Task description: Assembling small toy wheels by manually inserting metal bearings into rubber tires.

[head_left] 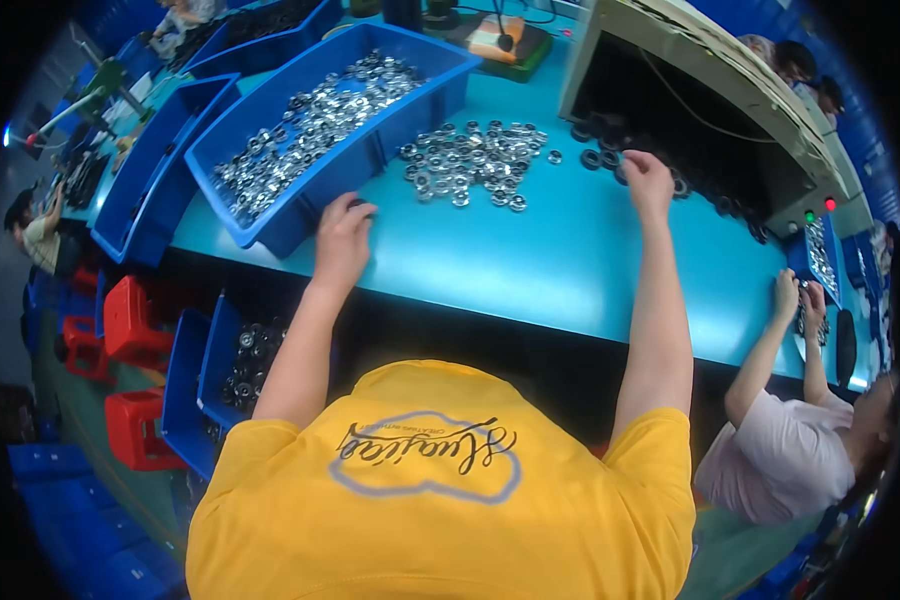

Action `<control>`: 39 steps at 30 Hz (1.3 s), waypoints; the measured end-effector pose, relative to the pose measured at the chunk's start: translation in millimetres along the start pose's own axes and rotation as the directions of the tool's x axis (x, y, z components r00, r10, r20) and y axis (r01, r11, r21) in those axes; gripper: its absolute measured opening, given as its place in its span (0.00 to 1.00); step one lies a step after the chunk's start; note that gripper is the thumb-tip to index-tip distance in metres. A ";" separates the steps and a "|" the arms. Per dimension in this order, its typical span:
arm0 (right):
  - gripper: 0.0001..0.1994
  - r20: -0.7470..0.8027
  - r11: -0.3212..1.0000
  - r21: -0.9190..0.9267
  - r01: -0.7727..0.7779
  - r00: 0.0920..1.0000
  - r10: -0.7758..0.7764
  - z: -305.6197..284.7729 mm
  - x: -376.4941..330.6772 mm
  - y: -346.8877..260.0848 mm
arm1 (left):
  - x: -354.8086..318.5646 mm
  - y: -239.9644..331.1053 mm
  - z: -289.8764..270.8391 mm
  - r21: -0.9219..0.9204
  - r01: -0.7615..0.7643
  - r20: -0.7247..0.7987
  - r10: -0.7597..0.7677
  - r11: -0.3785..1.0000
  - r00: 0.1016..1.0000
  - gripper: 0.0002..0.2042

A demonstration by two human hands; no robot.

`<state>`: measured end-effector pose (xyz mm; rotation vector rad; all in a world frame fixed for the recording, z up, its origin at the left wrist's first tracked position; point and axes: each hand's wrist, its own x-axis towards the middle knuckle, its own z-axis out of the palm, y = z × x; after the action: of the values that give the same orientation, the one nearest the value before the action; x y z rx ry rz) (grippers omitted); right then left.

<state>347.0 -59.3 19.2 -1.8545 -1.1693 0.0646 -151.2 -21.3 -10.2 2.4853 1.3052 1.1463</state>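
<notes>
My left hand (pixel 343 245) is closed near the front edge of the turquoise table, beside a large blue bin. A small black round part (pixel 361 206) shows between its fingers. Farther right, my right hand (pixel 649 185) reaches to a row of black rings (pixel 592 159), its fingertips pinched together. One ring lies right by those fingertips; whether anything is between them is hidden. Between my hands, toward the back, spreads a loose pile of shiny silver round parts (pixel 480 160). More of the same silver parts fill the bottom of the blue bin (pixel 310 190).
A pale machine housing (pixel 705 15) with a dark opening stands at the back right. Another blue bin (pixel 135 215) is at the left. Red stools (pixel 138 325) and blue crates (pixel 205 375) stand below. A co-worker in a light shirt (pixel 785 455) handles parts at the right.
</notes>
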 end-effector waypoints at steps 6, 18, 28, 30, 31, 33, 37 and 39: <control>0.14 0.147 0.931 -0.348 0.112 0.987 -0.063 21.7 -16.4 -3.5 | 9.5 27.8 -6.3 0.083 -0.122 -0.113 0.131 0.989 0.985 0.15; 0.11 0.178 0.907 0.149 0.394 0.891 -0.417 47.8 -92.9 -127.6 | 35.4 100.3 42.0 -0.822 0.557 0.547 -0.105 0.121 0.830 0.22; 0.13 0.263 0.919 0.306 0.248 0.906 -0.332 48.2 -137.7 -147.8 | 21.9 76.1 56.1 -0.657 0.567 0.570 0.165 -0.497 0.805 0.27; 0.15 0.325 0.963 0.157 0.219 0.909 -0.259 45.3 -124.1 -135.2 | 24.5 73.1 56.6 -0.629 0.559 0.564 0.179 -0.540 0.806 0.26; 0.16 0.357 0.969 0.043 0.245 0.902 -0.243 44.3 -119.3 -129.7 | 26.0 73.1 56.1 -0.614 0.556 0.560 0.187 -0.560 0.807 0.26; 0.19 0.404 0.953 -0.040 0.300 0.877 -0.259 48.7 -119.0 -116.6 | 26.4 73.1 52.9 -0.602 0.561 0.564 0.195 -0.569 0.803 0.25; 0.18 0.397 0.895 -0.169 0.414 0.859 -0.322 57.2 -122.9 -110.6 | 25.9 73.2 51.9 -0.593 0.563 0.564 0.203 -0.576 0.800 0.25; 0.17 0.393 0.886 -0.194 0.422 0.861 -0.324 60.3 -123.4 -110.6 | 25.3 72.2 53.2 -0.591 0.564 0.565 0.204 -0.577 0.800 0.25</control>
<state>174.5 -95.6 14.3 -1.8587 -1.8607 0.0109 -59.3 -35.0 -3.5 0.5580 0.0405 0.6733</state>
